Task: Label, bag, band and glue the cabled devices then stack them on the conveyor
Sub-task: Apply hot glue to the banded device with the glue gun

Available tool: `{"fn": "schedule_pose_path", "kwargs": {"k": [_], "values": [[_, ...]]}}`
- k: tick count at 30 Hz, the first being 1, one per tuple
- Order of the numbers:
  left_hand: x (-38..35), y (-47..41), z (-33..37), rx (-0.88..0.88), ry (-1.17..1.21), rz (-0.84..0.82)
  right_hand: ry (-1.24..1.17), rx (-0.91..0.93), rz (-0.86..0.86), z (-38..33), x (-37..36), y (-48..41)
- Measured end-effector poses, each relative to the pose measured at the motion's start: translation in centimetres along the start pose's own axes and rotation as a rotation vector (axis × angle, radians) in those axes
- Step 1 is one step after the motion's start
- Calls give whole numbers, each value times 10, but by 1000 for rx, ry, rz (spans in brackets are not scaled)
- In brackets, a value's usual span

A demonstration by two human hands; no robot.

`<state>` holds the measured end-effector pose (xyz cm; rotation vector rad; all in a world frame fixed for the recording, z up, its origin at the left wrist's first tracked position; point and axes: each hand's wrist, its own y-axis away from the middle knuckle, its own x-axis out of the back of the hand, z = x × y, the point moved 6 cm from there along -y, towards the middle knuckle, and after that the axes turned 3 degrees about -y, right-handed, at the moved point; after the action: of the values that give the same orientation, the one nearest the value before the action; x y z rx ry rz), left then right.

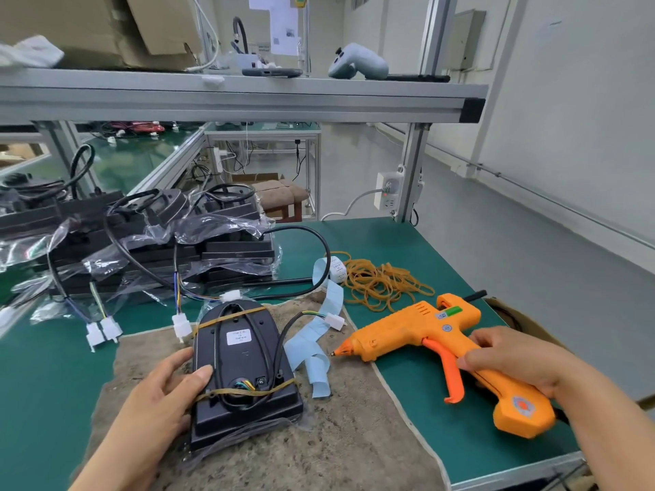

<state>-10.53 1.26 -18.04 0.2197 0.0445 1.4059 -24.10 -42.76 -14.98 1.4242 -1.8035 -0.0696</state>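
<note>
A black cabled device [244, 370] in a clear bag lies on a brown mat [354, 437], with a white label on top and two rubber bands around it. My left hand [159, 395] grips its left edge, thumb on top. My right hand [514, 359] holds the handle of an orange glue gun [425, 331], whose nozzle points left toward the device, a short way off it. Its cable ends in a white connector [335, 320] on the mat.
A stack of bagged black devices [159, 242] with dangling cables and white plugs fills the left of the green table [418, 249]. Loose rubber bands [382, 281], a label roll [336, 269] and a blue backing strip [312, 349] lie beyond the mat. A metal shelf [248, 93] runs overhead.
</note>
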Motion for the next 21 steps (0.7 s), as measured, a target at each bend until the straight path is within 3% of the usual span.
{"fn": "schedule_pose_path", "kwargs": {"k": [4,13,21], "values": [[1,1,-2,4,-20,5,-305,57,-147,-8,-15,6],[1,3,-4,-3,-1,34,-637,330,-212,-50,-38,32],[-3,11,3,-45,-130,62,-420,500,-325,-103,-55,63]]}}
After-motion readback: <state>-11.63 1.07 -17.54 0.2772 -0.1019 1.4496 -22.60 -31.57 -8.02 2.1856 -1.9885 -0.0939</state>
